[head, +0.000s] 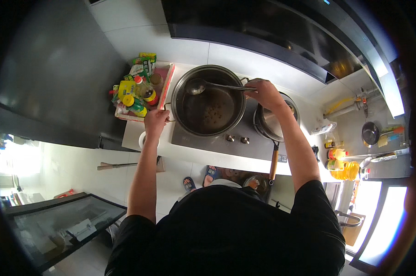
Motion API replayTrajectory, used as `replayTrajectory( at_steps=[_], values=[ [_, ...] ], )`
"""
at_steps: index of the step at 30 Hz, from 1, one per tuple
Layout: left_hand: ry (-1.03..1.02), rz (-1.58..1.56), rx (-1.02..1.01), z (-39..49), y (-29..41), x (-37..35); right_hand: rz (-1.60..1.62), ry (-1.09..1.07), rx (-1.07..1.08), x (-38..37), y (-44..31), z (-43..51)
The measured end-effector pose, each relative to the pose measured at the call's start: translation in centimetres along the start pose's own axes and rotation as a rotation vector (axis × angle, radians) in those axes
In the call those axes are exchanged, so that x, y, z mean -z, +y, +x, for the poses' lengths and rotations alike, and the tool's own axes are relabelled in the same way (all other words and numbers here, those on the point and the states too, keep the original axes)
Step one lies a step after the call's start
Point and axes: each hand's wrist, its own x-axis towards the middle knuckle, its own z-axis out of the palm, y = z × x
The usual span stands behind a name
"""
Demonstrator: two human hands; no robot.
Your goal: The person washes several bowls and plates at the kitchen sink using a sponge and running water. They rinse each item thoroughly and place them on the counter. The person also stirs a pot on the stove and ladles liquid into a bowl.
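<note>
A large steel stockpot (208, 100) sits on the left side of the cooktop, with brownish liquid and darker bits at its bottom. My left hand (155, 121) grips the loop handle (166, 107) on the pot's left side. In my right hand (265, 92) is the handle of a steel ladle (196, 87), whose bowl hangs inside the pot's upper left. The pot's right handle (244, 80) shows beside my right fingers; whether they also hold it is unclear. A lidded pan (271, 122) with a wooden handle stands under my right forearm.
A tray (173, 74) of sauce bottles and seasoning packets stands left of the pot. A white bowl (143, 139) sits by my left wrist. The range hood (249, 38) overhangs the back. Oil bottles (346, 169) line the right counter. A refrigerator (63, 76) stands at left.
</note>
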Motion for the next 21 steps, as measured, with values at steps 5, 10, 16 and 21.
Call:
replayTrajectory(
  at_steps=[5, 10, 16, 21],
  values=[
    [0.007, -0.151, -0.007, -0.7, -1.4, -0.6, 0.125, 0.019, 0.027, -0.5, 0.7, -0.6],
    [0.088, -0.139, -0.054, -1.8, 0.1, -0.1, 0.147, 0.051, 0.048, -1.3, 1.1, -1.3],
    [0.092, -0.117, -0.01, -3.5, 1.6, 1.7, 0.177, 0.046, 0.045, -0.5, -0.3, -0.9],
    [0.078, -0.023, 0.055, -6.9, 0.4, 2.8, 0.138, -0.11, 0.081, 2.0, -2.3, 0.5]
  ],
)
